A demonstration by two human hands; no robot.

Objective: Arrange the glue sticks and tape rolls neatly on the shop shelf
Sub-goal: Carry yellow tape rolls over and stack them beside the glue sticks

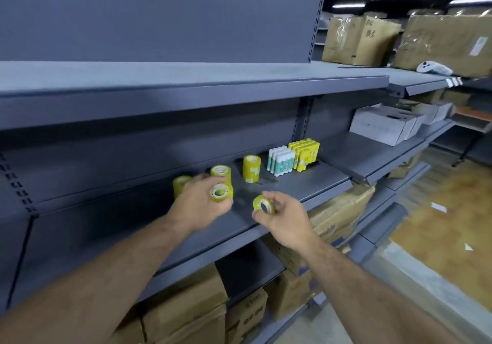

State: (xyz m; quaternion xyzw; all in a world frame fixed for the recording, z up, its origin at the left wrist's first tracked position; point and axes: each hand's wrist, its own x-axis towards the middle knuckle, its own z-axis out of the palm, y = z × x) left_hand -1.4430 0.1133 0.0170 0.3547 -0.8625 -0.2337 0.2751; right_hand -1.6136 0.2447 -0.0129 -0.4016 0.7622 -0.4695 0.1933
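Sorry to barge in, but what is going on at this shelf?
A person is stocking the grey shelf. Their left hand grips one yellow tape roll and their right hand holds a second tape roll, both over the shelf's front. A tall tape stack, a shorter stack and a third stack partly behind the left hand already stand there, with white glue sticks and yellow glue sticks upright further right.

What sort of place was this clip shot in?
Probably a shop or its stockroom being stocked: grey metal shelving, cardboard cartons stacked around, and glue sticks and tape rolls standing on a shelf. The left hand and right hand each hold a roll.
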